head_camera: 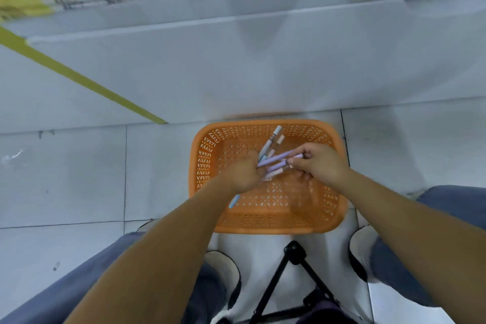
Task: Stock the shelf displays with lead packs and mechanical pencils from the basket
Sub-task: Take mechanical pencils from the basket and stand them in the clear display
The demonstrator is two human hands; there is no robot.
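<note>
Head view: black tripod between shoes, just beside orange basket on grey tiled floor; white shelf base beyond. Left hand grips mechanical pencils over basket; right hand pinches their purple ends.

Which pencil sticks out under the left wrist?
The light-blue mechanical pencil, poking toward the person below the left hand; the other pencils fan out beyond it.

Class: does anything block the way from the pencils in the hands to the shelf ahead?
Nothing visible does. The left hand and right hand hold the pencils over the basket; the way to the shelf is open.
</note>
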